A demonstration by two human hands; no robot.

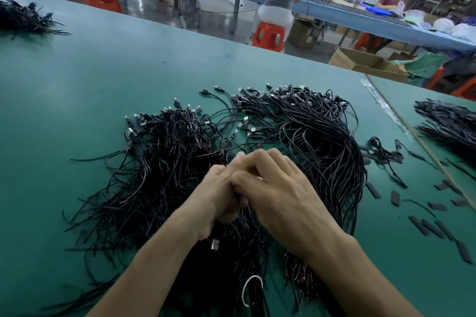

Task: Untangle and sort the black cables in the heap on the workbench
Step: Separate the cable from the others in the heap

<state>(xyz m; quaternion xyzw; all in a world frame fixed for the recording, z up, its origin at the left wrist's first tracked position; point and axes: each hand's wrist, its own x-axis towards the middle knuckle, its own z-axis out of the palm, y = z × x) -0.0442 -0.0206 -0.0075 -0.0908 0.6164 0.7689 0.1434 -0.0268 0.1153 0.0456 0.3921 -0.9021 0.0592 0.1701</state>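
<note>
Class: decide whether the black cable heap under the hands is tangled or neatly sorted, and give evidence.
Tangled: the cable heap shows strands looping, knotted and crossing every way.

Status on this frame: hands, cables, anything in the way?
Left hand grips a cable bundle; right hand curled over it, grip hidden. Cable heap tangled on the green workbench. Black sleeve pieces lie right, clear of the hands.

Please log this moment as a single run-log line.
left hand: grips cables | right hand: fingers bent over left, grip hidden | heap: tangled on green workbench | far-left pile, right-edge pile: apart from heap
</note>
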